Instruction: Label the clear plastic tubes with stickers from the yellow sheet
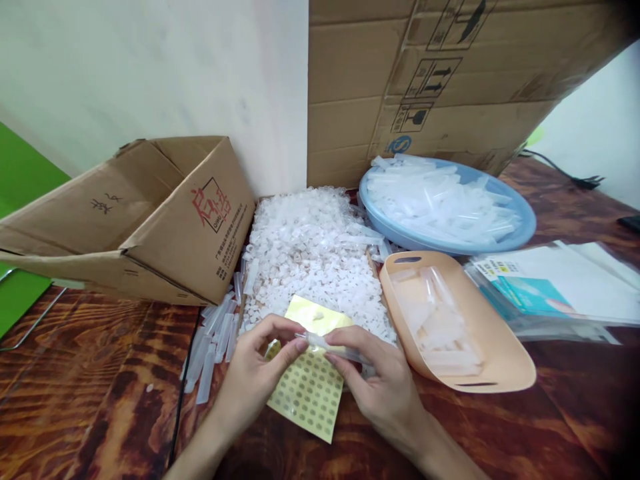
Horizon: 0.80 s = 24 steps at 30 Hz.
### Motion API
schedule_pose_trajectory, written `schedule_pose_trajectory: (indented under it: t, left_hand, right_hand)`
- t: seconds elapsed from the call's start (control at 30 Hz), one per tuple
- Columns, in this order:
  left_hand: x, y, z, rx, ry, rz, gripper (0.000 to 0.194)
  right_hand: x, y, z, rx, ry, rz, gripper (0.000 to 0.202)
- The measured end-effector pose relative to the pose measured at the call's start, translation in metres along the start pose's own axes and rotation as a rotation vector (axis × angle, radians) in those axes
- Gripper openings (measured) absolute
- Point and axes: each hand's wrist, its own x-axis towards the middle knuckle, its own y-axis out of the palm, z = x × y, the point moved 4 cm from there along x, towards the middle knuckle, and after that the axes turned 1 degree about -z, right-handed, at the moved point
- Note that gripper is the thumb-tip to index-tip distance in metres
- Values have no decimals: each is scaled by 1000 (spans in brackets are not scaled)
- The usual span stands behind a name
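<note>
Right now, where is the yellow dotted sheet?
In the head view, the yellow dotted sheet is just below centre, between and partly behind the left hand and right hand, overlapping the near part of the whitish heap.

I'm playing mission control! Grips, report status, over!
Left grip, right grip: both on slim translucent plastic tube. Rectangular yellow dotted paper sheet underneath. No obstruction seen.

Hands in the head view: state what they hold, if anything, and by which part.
A slim translucent tube: the left hand pinches it at one end, and the right hand grips it farther along its body.
</note>
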Motion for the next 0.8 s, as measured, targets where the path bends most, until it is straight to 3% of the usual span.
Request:
schedule_pose_trajectory:
  t: [0.1, 0.17, 0.27, 0.37, 0.43, 0.57, 0.67, 0.73, 0.8]
  left_hand:
    - [-2, 4, -3, -34, -1, 23, 15]
    - [-3, 4, -7, -2, 70, -1, 11]
    - [-6, 2, -12, 62, 247, -7, 4]
    - [-10, 5, -16, 99, 445, 81, 18]
    - [-12, 6, -18, 116, 527, 102, 25]
    - [-12, 7, -18, 149, 535, 79, 34]
    - [-12, 8, -18, 182, 493, 87, 28]
    - [-13, 9, -17, 211, 469, 79, 22]
    - [-14, 10, -16, 237, 509, 84, 22]
  right_hand:
    - [2, -2, 4, 76, -53, 2, 18]
    - [3, -4, 5, 105, -35, -12, 12]
    - [3, -6, -1, 152, 121, 3, 8]
    - [0, -4, -10, 248, 302, 35, 21]
    - [0, -5, -12, 289, 309, 18, 21]
    - [5, -8, -6, 297, 142, -19, 7]
    - [6, -9, -1, 283, 59, -5, 8]
    - [5, -8, -2, 272, 92, 5, 5]
    - [3, -4, -6, 290, 224, 46, 12]
